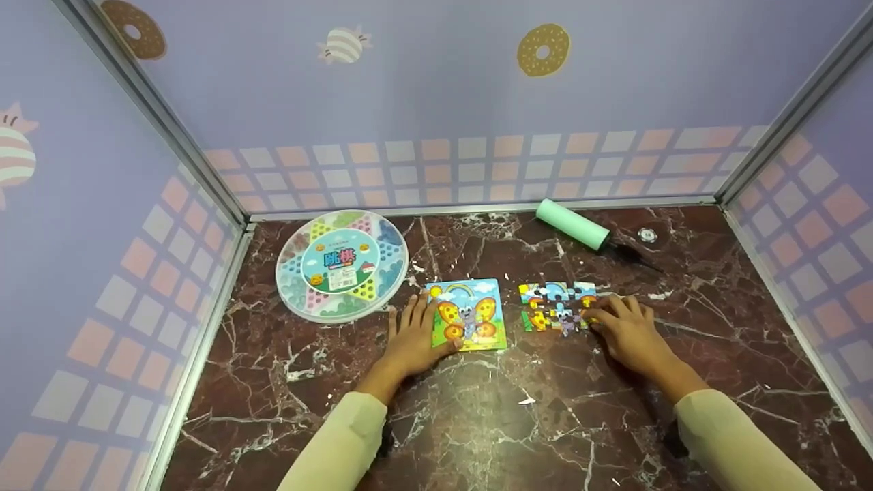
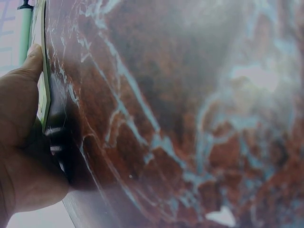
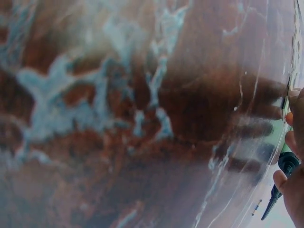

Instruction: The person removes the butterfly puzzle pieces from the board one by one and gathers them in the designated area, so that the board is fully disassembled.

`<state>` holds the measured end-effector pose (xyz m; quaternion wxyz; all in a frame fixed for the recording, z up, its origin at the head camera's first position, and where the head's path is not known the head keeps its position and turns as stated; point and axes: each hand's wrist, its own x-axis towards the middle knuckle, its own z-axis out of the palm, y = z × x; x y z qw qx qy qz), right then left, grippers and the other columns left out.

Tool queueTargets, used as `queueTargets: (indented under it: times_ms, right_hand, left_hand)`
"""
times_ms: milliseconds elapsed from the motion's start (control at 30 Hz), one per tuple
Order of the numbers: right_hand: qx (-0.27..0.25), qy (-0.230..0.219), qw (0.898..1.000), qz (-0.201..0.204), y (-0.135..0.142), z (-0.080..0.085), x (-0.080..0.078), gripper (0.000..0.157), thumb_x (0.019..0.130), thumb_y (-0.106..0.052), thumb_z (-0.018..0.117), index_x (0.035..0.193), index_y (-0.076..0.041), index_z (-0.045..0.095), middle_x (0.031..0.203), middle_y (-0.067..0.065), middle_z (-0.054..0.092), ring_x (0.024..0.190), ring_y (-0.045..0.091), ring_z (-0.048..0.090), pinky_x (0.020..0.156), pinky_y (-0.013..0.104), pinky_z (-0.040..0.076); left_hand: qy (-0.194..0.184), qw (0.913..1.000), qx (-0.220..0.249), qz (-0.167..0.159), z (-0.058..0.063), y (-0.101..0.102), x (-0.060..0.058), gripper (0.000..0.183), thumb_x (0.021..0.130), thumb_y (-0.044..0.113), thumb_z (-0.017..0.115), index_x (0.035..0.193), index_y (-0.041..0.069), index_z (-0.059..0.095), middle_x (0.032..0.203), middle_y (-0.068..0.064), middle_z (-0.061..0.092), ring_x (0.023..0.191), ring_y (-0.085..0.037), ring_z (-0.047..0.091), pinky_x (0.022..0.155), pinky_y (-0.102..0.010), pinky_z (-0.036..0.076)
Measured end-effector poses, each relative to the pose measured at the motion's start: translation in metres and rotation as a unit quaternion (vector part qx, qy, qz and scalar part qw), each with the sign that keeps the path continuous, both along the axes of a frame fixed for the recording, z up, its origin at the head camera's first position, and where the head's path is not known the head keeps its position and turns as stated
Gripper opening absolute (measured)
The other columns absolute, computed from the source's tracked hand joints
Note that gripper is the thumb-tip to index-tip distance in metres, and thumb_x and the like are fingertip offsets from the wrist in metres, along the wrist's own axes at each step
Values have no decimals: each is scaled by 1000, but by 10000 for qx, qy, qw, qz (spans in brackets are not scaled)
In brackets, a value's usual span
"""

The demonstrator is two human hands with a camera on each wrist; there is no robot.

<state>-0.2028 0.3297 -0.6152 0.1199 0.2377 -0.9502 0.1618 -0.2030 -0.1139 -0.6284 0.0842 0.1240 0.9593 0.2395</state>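
Observation:
A square picture card point(image 1: 470, 314) with an orange-winged butterfly lies flat on the marbled table. My left hand point(image 1: 412, 337) rests on its left side, fingers extended along the edge and thumb at the bottom. To the right lies a partly assembled jigsaw puzzle point(image 1: 556, 292) showing the same sky and butterfly. At its right edge my right hand point(image 1: 627, 334) pinches a yellow-orange puzzle piece point(image 1: 589, 317) between thumb and fingers, close against the other pieces. The fingers partly cover that piece. In the left wrist view the card point(image 2: 45, 90) appears edge-on beside the thumb.
A round Chinese checkers set point(image 1: 341, 266) lies left of the card. Behind the puzzle is a mint-green hand pump point(image 1: 573, 224) with a black nozzle, and right of it a small round chip point(image 1: 646, 235). Purple walls point(image 1: 450, 95) enclose the table's back and sides.

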Motion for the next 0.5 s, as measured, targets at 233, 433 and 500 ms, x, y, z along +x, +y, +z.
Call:
queueTargets:
  times_ms: [233,433,500]
  right_hand:
    - [60,-98,9999,1,0,1,-1,25,104,-9,74,126,-20,79,129,15,67,114,41,55,92,71,46]
    - [98,-11,9999,51,-1,1,-1,28,102,-5,74,125,-19,79,130,16,67,114,41,55,91,69,45]
    - [72,11,10000,44,-2,1,-1,27,102,-5,73,126,-18,79,129,16,67,114,41,55,90,68,45]
  left_hand:
    - [16,10000,6,3,-1,0,0,110,99,74,65,177,10,22,188,-15,8,175,-40,6,136,-71,-7]
    - [8,10000,-11,-46,1,-1,2,114,97,78,63,177,8,21,188,-15,7,175,-40,5,137,-71,-8]
    - [-12,10000,26,-76,3,-1,2,115,97,80,62,177,7,21,188,-17,8,174,-41,5,137,-71,-7]
